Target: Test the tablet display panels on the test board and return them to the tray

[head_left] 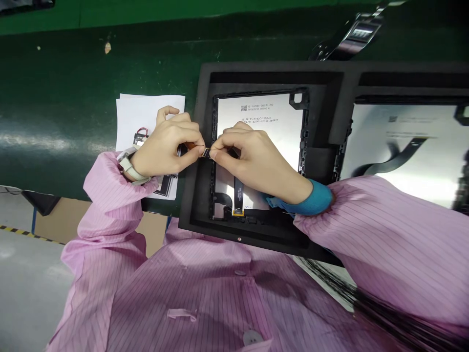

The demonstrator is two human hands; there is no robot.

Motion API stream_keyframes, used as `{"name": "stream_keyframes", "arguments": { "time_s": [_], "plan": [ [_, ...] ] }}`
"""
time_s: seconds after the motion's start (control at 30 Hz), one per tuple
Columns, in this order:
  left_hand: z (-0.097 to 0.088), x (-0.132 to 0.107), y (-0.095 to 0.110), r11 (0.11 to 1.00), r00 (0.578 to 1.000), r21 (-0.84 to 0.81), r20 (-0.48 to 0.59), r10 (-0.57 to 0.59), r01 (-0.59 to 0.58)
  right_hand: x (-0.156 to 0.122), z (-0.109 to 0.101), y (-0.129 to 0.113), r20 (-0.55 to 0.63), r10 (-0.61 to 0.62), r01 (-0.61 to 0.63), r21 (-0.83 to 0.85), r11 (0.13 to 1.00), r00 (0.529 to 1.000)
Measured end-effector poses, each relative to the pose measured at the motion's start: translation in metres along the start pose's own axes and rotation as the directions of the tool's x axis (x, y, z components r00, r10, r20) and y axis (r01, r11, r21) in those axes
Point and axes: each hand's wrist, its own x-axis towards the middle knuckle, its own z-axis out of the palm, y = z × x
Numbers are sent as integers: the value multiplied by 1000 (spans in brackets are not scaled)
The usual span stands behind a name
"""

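Observation:
My left hand (172,142) and my right hand (252,154) meet over the left edge of a silver-backed display panel (282,146). Thumb and forefinger of each are pinched together around a small dark connector with gold edges (206,153). On the right side, my fingers hold the end of a black ribbon cable (238,191) that rises from the panel's lower edge. An orange-brown flex cable (190,145) shows between my left fingers, its far part hidden by the hand. Below my left wrist, a small circuit board (140,139) with a red wire is partly covered.
The panel lies in a black foam tray (205,227). To the right, a second display panel (395,161) with a loose curved ribbon cable sits in the tray. White paper sheets (126,112) lie on the green table (66,112). A shiny black device (353,39) stands behind.

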Motion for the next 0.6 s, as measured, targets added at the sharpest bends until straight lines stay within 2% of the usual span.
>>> {"name": "stream_keyframes", "arguments": {
  "time_s": [0.23,0.43,0.6],
  "plan": [
    [2,0,1,999,1000,41,19,16,-17,1,0,-2,-2,12,-12,6,1000,1000],
    [6,-1,-10,998,997,-32,-54,-47,45,-1,1,-3,-8,35,-35,16,999,999],
    [4,-1,-4,1000,1000,29,-15,-6,7,-1,1,-3,-14,33,-32,22,999,999]
  ]
}}
